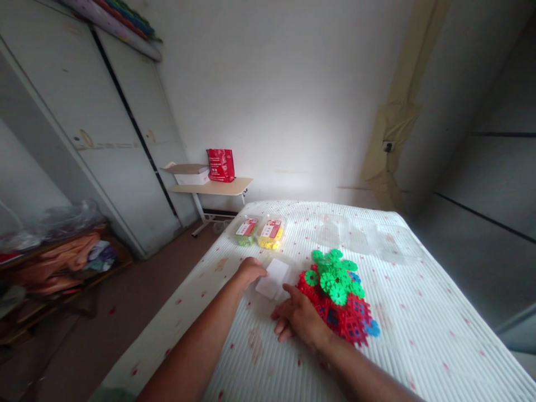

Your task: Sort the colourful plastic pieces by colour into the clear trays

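A clear plastic box [290, 272] with white paper labels [275, 277] on or in it lies on the bed in front of me. My left hand [251, 270] grips the left edge of this box, its fingers partly hidden. At the near right corner is my right hand [296, 316], fingers apart, one fingertip at the box or just beside it. Right beside that hand rises a heap of plastic building pieces: green snowflake discs [336, 279] on top, red lattice pieces [349, 321] below, a few blue discs [372, 328] at the edge.
Two labelled clear boxes, one with green pieces [245, 231] and one with yellow pieces [271, 233], stand farther back. Transparent containers [368, 235] lie at the back right of the bed [422, 329]. Beyond, a small table [226, 187] bears a red bag [221, 166] and a white box [191, 177].
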A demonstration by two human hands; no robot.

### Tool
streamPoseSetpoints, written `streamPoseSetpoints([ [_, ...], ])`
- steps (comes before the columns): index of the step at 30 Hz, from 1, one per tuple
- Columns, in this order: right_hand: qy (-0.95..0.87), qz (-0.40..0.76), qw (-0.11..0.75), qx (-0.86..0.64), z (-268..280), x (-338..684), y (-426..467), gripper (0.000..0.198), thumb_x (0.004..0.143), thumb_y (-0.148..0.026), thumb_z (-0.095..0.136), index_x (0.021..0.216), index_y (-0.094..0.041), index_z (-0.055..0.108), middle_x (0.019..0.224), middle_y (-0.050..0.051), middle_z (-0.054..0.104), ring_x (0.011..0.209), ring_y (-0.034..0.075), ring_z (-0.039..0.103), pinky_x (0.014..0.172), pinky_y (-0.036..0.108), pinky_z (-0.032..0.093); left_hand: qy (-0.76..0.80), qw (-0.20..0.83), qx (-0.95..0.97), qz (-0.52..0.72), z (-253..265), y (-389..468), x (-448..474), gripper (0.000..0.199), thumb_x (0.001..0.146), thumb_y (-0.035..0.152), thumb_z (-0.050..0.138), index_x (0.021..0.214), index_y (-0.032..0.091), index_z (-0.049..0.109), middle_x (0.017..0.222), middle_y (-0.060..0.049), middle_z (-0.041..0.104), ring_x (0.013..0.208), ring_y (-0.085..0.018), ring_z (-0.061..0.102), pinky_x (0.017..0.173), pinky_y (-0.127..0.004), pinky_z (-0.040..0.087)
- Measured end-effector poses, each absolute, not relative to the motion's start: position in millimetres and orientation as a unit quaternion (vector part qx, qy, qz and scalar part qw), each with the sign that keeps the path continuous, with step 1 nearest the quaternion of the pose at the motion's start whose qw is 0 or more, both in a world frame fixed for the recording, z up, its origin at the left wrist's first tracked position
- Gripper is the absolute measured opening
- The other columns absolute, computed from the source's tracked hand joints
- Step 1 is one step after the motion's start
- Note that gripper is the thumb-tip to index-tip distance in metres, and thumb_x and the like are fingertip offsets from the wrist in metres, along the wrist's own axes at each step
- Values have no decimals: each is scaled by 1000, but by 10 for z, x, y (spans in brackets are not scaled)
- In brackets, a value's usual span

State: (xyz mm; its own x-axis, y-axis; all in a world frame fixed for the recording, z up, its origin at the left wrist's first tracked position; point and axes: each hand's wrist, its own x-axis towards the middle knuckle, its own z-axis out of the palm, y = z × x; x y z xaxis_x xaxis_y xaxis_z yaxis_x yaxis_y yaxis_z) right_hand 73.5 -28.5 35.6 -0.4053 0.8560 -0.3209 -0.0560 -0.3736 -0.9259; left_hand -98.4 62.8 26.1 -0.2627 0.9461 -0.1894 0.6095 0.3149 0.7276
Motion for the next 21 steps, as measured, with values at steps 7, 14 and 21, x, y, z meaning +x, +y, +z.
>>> streamPoseSetpoints([
  [7, -416, 737, 322, -425, 372, 750, -279, 82, 71, -23, 56, 142, -10, 17, 69, 2, 68, 43, 13, 60, 40, 23, 48, 741, 325, 512, 287, 297, 611, -948, 17, 54, 15, 70, 69, 15, 61, 62, 1, 62, 70, -18, 62, 59, -25, 43],
  [14, -404, 741, 331, -422, 372, 769, -270, 85, 71, -20, 55, 143, -7, 12, 66, 1, 67, 43, 13, 59, 39, 24, 48, 722, 337, 515, 317, 302, 556, -919, 21, 58, 18, 66, 78, 16, 59, 57, 4, 56, 60, -15, 57, 53, -23, 40],
  [21, -419, 756, 321, -387, 356, 781, -305, 82, 64, -23, 58, 136, -6, 22, 68, 1, 66, 48, 13, 60, 41, 24, 49, 687, 352, 498, 395, 235, 434, -1191, 29, 54, 17, 67, 82, 17, 63, 53, 5, 55, 48, -14, 54, 45, -23, 38],
])
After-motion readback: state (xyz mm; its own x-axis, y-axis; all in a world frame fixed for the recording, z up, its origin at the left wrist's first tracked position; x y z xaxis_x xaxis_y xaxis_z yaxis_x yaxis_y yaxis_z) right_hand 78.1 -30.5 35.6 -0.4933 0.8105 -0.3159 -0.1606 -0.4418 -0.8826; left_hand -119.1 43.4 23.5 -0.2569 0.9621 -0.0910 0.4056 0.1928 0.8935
